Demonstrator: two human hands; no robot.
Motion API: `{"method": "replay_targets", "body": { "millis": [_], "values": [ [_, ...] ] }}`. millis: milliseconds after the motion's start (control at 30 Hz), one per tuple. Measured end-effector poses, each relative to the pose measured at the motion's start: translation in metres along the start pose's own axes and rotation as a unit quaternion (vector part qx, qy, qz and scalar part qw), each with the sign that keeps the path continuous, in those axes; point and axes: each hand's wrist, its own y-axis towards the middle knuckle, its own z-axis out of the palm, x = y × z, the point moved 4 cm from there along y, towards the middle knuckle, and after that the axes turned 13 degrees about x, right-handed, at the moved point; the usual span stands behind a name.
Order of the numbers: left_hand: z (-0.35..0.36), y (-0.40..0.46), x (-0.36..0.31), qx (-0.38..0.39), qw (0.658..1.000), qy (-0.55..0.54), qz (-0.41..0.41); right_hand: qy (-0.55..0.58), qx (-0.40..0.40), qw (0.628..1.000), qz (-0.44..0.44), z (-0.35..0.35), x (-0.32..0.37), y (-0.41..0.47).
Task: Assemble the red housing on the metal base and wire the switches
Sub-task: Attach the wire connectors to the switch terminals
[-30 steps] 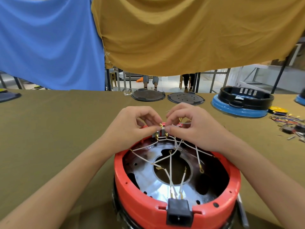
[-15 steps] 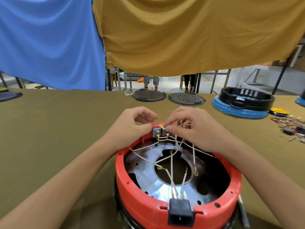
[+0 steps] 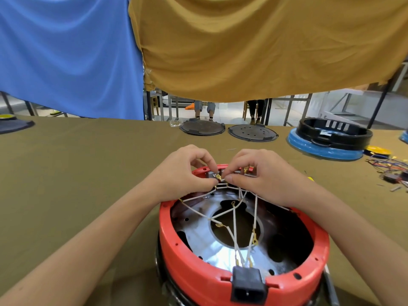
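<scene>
No text, label, brand or number could be read anywhere: none on the red housing (image 3: pixel 192 270), nor on the black socket (image 3: pixel 247 286).

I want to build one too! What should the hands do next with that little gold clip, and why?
Probably push the gold clip onto the grey switch. Both the left hand and right hand pinch its white wire right beside that switch on the red housing.
</scene>
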Motion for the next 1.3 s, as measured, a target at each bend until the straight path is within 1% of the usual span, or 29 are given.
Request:
{"method": "replay_targets", "body": {
  "millis": [267,500,833,1300],
  "values": [
    [-0.0005,-0.0004,-0.0032,-0.006,0.999,0.038,0.01,0.0,0.005,1.0,-0.002,0.0005,0.0008,0.0012],
    [-0.0008,-0.0007,-0.0054,-0.008,0.999,0.047,0.017,-0.021,0.002,1.0,0.004,0.0012,-0.001,0.0034],
    [-0.0009,-0.001,-0.004,-0.017,0.998,0.053,0.018,-0.009,0.007,1.0,0.005,0.0013,-0.0005,0.004],
    [-0.0004,0.0001,-0.0024,-0.033,0.997,0.065,0.006,-0.025,0.012,0.999,0.017,0.003,-0.0006,0.0061]
  ]
}}
